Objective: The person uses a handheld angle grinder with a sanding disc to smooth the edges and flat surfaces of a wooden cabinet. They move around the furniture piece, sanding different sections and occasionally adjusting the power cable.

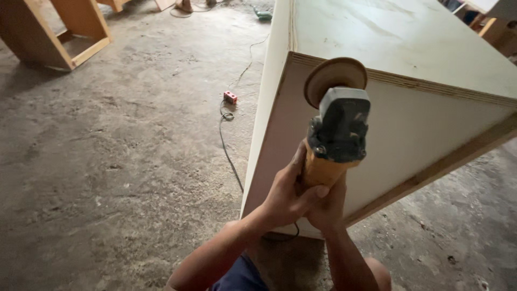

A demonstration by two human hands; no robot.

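Seen from the head camera, an angle grinder [336,132] with a yellow body is gripped by both hands together: the left hand [285,196] is wrapped around the handle, and the right hand [327,207] is clamped just beneath it. Its round sanding disc [334,75] is held at the upper edge of a white plywood cabinet [420,124]. A black cord [226,145] is trailed across the dusty concrete floor [118,161].

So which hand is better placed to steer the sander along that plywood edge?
Probably the left hand: it wraps the yellow grip of the sander on the visible side, thumb across. The right hand sits mostly hidden behind, supporting.
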